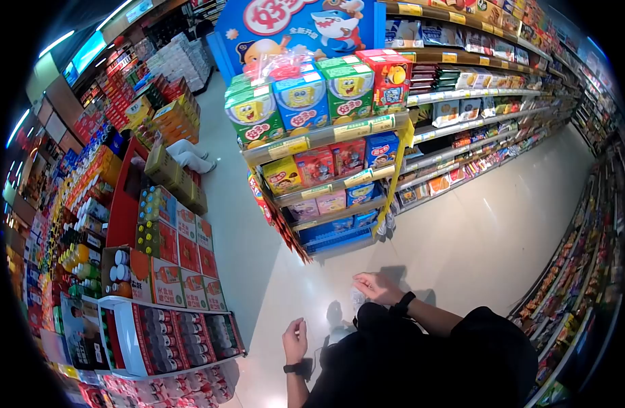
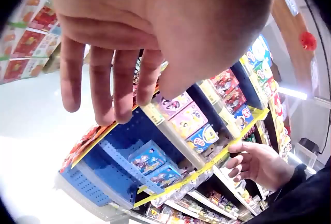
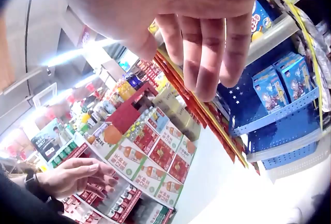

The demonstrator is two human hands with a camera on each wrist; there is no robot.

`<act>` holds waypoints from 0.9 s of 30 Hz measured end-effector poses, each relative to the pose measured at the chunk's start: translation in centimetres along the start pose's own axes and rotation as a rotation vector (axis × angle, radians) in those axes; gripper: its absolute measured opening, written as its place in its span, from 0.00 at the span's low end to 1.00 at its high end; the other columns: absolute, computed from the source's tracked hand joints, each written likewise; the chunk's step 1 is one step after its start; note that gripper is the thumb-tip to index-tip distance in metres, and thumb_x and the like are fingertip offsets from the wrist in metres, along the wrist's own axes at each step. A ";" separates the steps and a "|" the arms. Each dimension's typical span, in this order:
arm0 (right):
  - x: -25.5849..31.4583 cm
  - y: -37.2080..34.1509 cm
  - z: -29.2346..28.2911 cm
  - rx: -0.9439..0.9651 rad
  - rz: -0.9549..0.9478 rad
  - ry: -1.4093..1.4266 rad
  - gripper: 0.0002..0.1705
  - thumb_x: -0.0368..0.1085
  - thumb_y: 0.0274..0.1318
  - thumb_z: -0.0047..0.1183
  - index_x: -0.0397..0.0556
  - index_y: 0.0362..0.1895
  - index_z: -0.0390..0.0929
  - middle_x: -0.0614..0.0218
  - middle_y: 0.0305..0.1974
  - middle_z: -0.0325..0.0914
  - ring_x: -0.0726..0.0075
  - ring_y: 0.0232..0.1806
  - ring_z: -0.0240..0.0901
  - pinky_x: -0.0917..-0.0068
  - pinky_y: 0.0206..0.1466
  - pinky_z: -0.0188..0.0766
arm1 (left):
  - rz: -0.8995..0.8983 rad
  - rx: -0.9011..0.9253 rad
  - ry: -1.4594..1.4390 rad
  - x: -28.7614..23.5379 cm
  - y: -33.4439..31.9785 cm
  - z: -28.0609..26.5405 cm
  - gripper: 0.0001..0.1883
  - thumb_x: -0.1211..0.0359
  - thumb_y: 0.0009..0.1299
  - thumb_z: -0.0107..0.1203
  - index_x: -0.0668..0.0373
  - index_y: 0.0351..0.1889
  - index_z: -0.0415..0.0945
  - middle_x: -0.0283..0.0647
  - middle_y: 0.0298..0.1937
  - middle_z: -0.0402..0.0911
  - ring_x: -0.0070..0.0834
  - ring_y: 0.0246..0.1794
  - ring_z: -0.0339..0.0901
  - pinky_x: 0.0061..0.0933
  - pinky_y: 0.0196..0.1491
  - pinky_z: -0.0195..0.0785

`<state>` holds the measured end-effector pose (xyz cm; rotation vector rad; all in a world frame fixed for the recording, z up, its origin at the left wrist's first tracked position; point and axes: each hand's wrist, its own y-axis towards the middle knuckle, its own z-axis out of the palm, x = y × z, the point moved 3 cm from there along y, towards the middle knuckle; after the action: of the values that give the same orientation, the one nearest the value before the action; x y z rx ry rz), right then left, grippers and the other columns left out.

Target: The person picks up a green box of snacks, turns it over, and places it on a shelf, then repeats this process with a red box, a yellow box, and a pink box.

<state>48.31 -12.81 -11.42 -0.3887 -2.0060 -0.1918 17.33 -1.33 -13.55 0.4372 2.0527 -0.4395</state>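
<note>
Grip: L hand (image 1: pixel 295 341) & R hand (image 1: pixel 379 288) empty, fingers relaxed; no pick evident, handling prob. all pending; blue boxes (image 3: pixel 270 90) on display rack (image 1: pixel 336 185).

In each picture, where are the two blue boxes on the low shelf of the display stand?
Head: the two blue boxes are just below centre, slightly right.
Left wrist: boxes below centre, slightly left.
Right wrist: boxes at right, near mid-height.
Shared landmark: yellow edge strip on the stand.

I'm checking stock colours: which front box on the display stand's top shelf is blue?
The blue box is second from the left, between the left green box and the right green box; the red box stands at the far right end.
</note>
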 end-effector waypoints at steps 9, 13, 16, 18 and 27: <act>3.9 4.4 -3.0 -0.031 -0.154 -0.021 0.14 0.42 0.70 0.55 0.45 0.48 0.82 0.49 0.39 0.85 0.42 0.41 0.83 0.56 0.45 0.78 | 0.044 0.574 -0.094 -7.4 1.2 2.8 0.12 0.64 0.73 0.65 0.63 0.45 0.85 0.42 0.37 0.86 0.28 0.36 0.82 0.29 0.42 0.76; 4.1 6.9 -4.0 -0.020 -0.122 -0.031 0.15 0.41 0.69 0.57 0.43 0.50 0.83 0.52 0.39 0.86 0.49 0.41 0.85 0.61 0.45 0.79 | -0.025 0.615 -0.099 -9.3 0.9 4.1 0.10 0.65 0.74 0.65 0.65 0.43 0.84 0.39 0.36 0.82 0.25 0.35 0.78 0.27 0.41 0.73; 3.4 8.8 -3.8 -0.022 -0.189 -0.021 0.14 0.40 0.69 0.57 0.43 0.50 0.83 0.53 0.39 0.86 0.49 0.40 0.85 0.61 0.45 0.79 | -0.067 0.542 -0.122 -10.4 2.0 3.5 0.09 0.68 0.73 0.66 0.65 0.43 0.84 0.37 0.35 0.82 0.23 0.35 0.77 0.26 0.40 0.72; 3.6 9.5 -4.0 0.026 -0.201 -0.005 0.15 0.43 0.70 0.56 0.45 0.48 0.83 0.52 0.40 0.86 0.47 0.42 0.84 0.59 0.46 0.79 | -0.129 0.483 -0.161 -11.2 2.0 3.0 0.07 0.70 0.72 0.67 0.64 0.42 0.84 0.36 0.34 0.81 0.22 0.34 0.77 0.24 0.39 0.71; 4.9 9.5 -4.3 0.725 -0.265 0.121 0.17 0.47 0.69 0.56 0.47 0.37 0.82 0.57 0.36 0.84 0.47 0.39 0.82 0.57 0.44 0.76 | -0.306 0.560 -0.220 -11.8 -1.2 -1.3 0.09 0.71 0.73 0.65 0.63 0.48 0.84 0.34 0.40 0.84 0.17 0.38 0.78 0.21 0.39 0.71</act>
<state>53.28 -4.31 -5.48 0.3416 -1.8544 0.3396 21.41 -3.27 -2.49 0.3804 1.7654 -1.2080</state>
